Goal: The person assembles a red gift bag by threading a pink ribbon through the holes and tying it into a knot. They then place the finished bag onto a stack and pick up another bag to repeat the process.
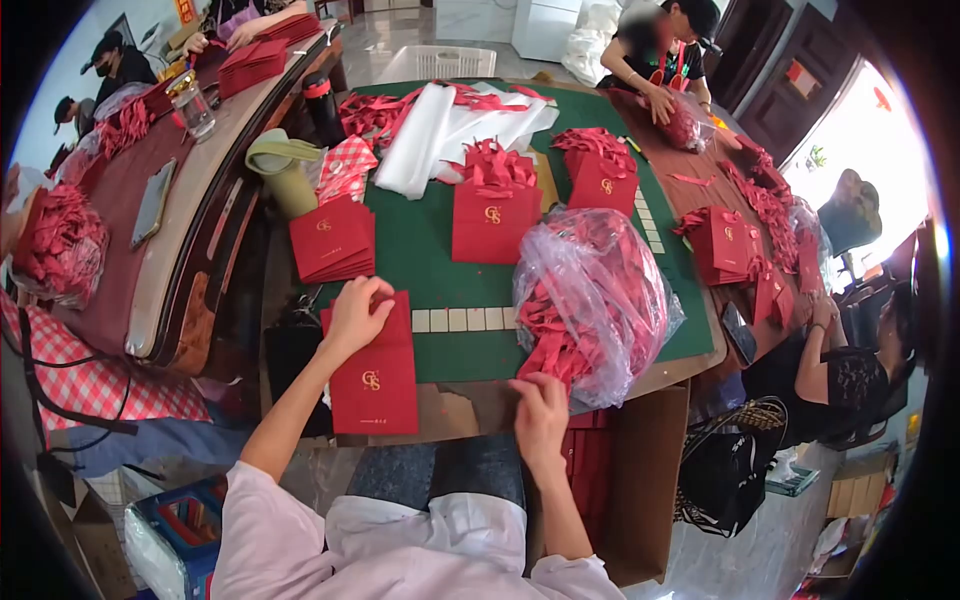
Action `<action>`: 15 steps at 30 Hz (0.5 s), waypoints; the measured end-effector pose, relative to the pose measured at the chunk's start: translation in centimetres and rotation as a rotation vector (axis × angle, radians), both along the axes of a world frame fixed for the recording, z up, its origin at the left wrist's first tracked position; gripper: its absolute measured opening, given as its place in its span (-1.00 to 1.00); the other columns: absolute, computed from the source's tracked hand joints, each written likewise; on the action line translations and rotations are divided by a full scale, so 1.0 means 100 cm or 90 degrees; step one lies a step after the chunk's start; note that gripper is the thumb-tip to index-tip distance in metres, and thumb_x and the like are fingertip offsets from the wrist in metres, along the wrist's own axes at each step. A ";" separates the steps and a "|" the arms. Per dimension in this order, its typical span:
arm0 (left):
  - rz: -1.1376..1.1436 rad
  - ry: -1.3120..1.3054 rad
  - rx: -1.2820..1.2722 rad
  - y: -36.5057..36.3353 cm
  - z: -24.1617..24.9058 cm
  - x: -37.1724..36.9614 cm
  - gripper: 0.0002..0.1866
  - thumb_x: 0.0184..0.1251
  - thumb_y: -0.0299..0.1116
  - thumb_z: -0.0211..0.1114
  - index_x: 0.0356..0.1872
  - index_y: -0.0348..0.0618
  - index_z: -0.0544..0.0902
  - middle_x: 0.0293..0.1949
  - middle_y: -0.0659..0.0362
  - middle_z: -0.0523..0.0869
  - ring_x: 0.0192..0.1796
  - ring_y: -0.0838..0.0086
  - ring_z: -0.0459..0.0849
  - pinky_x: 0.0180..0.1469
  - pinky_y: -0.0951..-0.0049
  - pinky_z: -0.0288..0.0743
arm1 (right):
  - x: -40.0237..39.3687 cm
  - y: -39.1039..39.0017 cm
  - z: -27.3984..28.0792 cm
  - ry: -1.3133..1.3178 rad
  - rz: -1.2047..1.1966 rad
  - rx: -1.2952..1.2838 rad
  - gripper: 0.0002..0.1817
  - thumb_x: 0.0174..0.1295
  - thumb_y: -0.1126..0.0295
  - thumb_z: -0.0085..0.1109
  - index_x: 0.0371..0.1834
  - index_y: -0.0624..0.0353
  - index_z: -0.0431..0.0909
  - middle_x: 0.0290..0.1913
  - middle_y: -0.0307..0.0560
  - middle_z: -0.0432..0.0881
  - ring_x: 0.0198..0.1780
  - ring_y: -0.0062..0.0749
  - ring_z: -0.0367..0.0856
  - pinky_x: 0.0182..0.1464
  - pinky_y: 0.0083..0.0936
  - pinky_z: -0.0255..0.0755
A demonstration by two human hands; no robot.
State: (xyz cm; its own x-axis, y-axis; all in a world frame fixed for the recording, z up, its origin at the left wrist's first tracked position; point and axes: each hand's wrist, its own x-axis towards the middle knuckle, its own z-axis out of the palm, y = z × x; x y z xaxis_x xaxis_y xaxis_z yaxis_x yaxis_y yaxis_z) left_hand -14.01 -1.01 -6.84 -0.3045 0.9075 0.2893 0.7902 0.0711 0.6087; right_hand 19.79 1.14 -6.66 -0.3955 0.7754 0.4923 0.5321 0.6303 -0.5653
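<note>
A red paper bag with a gold logo (372, 385) lies flat at the table's front edge. My left hand (359, 315) is over its top end, fingers curled; what they hold, if anything, is too small to make out. My right hand (541, 410) is at the table edge, fingers bent, beside the red ribbons that spill from a clear plastic bag (600, 300). Whether it pinches a ribbon is unclear. Behind my left hand a stack of red bags (333, 240) lies on the green table top (455, 355).
Upright red bags with ribbons (492, 222) stand mid-table, near white plastic wrap (415, 140), a dark bottle (322, 108) and a green cup (285, 175). An open cardboard box (640, 490) is below the right edge. Other people work at tables around.
</note>
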 end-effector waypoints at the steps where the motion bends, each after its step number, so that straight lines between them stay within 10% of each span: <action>1: 0.010 0.011 -0.036 -0.016 0.004 0.001 -0.78 0.17 -0.38 0.44 -0.20 -0.15 0.63 -0.30 0.08 0.62 -0.15 0.16 0.62 -0.06 0.20 0.50 | 0.004 0.002 0.003 -0.009 -0.021 -0.002 -0.66 -0.05 0.76 0.14 -0.22 0.16 0.67 -0.12 0.00 0.56 -0.05 -0.03 0.54 -0.01 -0.21 0.47; 15: -0.074 0.110 -0.120 -0.068 0.003 0.031 -0.56 -0.04 -0.29 0.58 -0.13 -0.14 0.61 -0.10 0.06 0.59 0.05 0.11 0.51 0.14 0.16 0.38 | 0.039 0.003 -0.015 -0.119 -0.019 -0.051 -0.81 0.09 0.58 0.33 -0.20 0.14 0.69 -0.16 -0.01 0.54 -0.10 -0.05 0.55 -0.07 -0.22 0.48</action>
